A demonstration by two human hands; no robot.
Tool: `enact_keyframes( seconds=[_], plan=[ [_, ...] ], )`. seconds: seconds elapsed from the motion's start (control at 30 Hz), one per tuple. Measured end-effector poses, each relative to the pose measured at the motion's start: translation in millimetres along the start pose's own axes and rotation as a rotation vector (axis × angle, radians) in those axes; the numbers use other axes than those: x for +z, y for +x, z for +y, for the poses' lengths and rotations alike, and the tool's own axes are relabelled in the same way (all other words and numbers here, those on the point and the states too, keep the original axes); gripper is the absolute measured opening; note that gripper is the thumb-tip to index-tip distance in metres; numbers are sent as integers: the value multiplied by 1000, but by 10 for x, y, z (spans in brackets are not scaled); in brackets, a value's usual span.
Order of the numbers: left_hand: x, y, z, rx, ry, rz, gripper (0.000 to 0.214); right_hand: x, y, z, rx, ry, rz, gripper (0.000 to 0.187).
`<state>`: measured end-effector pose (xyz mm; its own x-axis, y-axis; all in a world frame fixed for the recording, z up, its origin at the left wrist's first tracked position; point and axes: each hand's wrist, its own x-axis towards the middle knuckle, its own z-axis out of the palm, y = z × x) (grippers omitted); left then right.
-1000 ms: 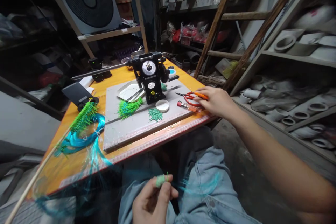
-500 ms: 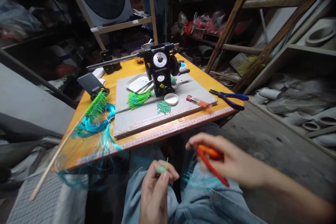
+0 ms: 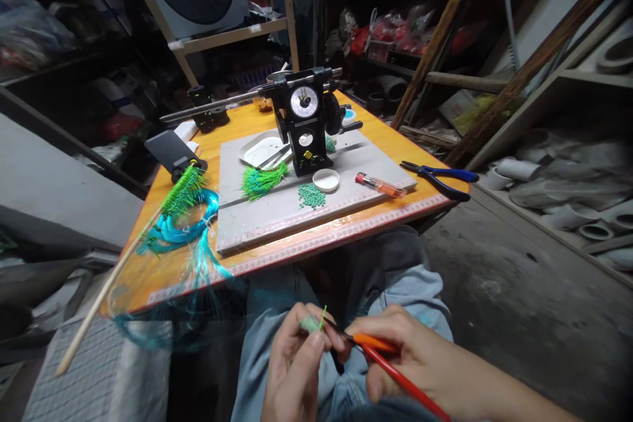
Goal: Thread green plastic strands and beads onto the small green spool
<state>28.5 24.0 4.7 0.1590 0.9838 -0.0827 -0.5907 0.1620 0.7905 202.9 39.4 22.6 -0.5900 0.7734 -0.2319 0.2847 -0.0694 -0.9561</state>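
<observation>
Over my lap, my left hand (image 3: 297, 362) is closed in a pinch on a small pale green piece (image 3: 310, 324). A thin bright green strand (image 3: 323, 316) sticks up from between its fingertips. My right hand (image 3: 403, 349) is wrapped round pliers (image 3: 405, 382) with red and orange handles. Their dark jaws point left and reach the fingers of my left hand, close beside the strand. Whether the jaws touch the strand I cannot tell.
On the yellow table (image 3: 386, 122) stands a black geared device (image 3: 306, 125) on a grey board (image 3: 257, 231). Green beads (image 3: 311, 196), a white dish (image 3: 326, 180), green strands (image 3: 262, 181), a red-capped tube (image 3: 380, 184) and blue-handled pliers (image 3: 440, 178) lie around. Blue fibres (image 3: 202, 260) hang over the edge.
My right hand has moved left and down, bringing the pliers' jaws to my left hand. My left hand keeps its pinch on the pale green piece. The view has shifted slightly.
</observation>
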Motion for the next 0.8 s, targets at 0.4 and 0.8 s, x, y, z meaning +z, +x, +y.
enact_keyframes(
  seconds=[0.4, 0.8],
  plan=[
    [8, 41, 2, -28, 37, -72, 15, -17, 35, 12, 59, 159, -37, 18],
    [2, 62, -26, -42, 237, 100, 24, -1231, 265, -206, -166, -909, 852, 40]
  ],
)
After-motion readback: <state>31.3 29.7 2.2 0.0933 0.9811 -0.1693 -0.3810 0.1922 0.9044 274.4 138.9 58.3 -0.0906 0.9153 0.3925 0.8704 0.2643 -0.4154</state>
